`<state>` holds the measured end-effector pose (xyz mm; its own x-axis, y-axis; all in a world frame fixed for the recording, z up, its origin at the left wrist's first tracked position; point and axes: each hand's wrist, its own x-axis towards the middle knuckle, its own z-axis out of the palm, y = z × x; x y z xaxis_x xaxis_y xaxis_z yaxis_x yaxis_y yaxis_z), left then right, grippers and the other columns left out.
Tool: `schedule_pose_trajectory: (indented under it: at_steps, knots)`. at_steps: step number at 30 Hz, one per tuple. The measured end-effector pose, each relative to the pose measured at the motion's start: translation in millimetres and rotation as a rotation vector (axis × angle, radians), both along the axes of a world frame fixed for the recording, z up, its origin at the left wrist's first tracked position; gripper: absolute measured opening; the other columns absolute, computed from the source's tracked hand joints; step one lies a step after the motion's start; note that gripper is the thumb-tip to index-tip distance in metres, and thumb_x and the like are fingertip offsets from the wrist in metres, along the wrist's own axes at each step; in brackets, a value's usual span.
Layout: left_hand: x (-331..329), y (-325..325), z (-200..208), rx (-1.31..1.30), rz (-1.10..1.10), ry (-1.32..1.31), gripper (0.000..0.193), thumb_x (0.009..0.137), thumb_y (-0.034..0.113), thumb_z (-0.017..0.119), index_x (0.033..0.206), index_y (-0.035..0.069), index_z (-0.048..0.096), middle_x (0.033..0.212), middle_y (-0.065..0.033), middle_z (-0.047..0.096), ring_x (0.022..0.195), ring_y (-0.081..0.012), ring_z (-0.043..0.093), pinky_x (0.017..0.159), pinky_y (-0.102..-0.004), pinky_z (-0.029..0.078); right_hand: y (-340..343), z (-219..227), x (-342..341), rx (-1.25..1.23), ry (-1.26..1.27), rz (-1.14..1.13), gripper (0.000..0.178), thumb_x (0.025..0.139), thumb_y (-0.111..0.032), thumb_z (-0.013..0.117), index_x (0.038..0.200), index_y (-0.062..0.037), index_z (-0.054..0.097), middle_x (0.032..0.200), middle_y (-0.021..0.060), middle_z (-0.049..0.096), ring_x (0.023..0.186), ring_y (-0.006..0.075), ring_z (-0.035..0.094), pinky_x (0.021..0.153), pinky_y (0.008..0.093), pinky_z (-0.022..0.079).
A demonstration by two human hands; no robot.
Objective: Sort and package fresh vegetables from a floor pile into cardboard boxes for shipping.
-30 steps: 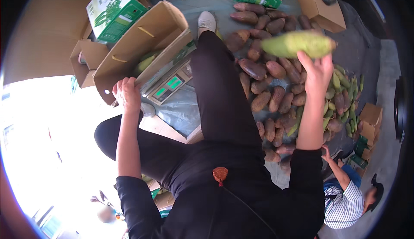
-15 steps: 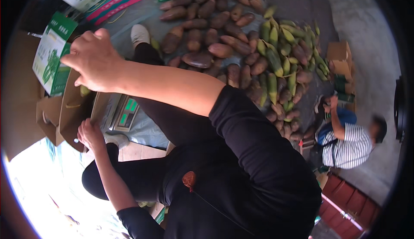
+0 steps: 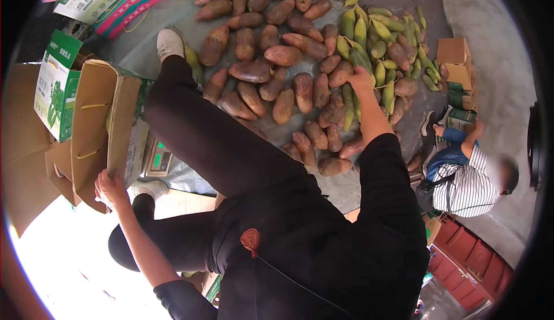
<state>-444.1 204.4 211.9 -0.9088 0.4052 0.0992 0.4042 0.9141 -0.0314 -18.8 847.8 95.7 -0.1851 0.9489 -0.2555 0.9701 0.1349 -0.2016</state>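
Observation:
My left hand [image 3: 113, 191] is at the lower corner of an upright, opened cardboard box [image 3: 92, 125], its fingers bent over the edge. My right hand [image 3: 362, 82] reaches into the pile of produce, its fingers closed at the end of a reddish-brown oblong tuber [image 3: 341, 74]. Whether that tuber is off the ground I cannot tell. Beside and beyond this hand lie long green fruits [image 3: 359, 31] with pointed ends. Many more reddish-brown tubers [image 3: 252, 71] are spread on the sheet between my leg and the hand.
A scale [image 3: 157, 159] with a lit green display stands behind the box. A green-and-white carton [image 3: 57, 86] and a pink-striped carton [image 3: 131, 7] are at the left. At the right, a person in a striped shirt [image 3: 468, 187] sits near stacked brown boxes [image 3: 454, 60].
My right hand has swung from above the box at the left to the produce pile at the right. My left hand stays at the box edge, and the view has shifted slightly.

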Motion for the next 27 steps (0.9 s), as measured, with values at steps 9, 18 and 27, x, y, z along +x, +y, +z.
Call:
schedule_pose_trajectory:
  at_steps: [9,18,27]
  knots:
    - [2,-34,13,-0.057,0.043,-0.009,0.024,0.076,0.019,0.064,0.094,0.005,0.059,0.090,-0.0080,0.060,0.091,-0.0289,0.055,0.081,-0.0425,0.039,-21,-12,27,-0.303,-0.327,-0.241,0.088,0.071,-0.026,0.076,0.143,-0.0212,0.025,0.137,0.0083,0.043,0.130,0.0315,0.029,0.101,0.0519,0.030]
    - [3,-36,19,0.027,0.004,0.015,0.021,0.075,0.015,0.065,0.090,0.001,0.059,0.086,-0.0102,0.061,0.083,-0.0311,0.056,0.075,-0.0425,0.043,-40,-26,13,-0.256,-0.448,-0.093,0.087,0.067,-0.027,0.078,0.140,-0.0234,0.030,0.135,0.0051,0.041,0.125,0.0304,0.036,0.097,0.0494,0.034]
    - [0,-27,19,-0.025,0.027,-0.017,0.023,0.074,0.017,0.066,0.091,0.002,0.059,0.086,-0.0099,0.061,0.087,-0.0302,0.056,0.076,-0.0437,0.042,-68,-15,1,-0.035,-0.653,0.235,0.065,0.068,-0.034,0.076,0.124,-0.0220,0.047,0.123,0.0018,0.051,0.119,0.0238,0.044,0.090,0.0488,0.038]
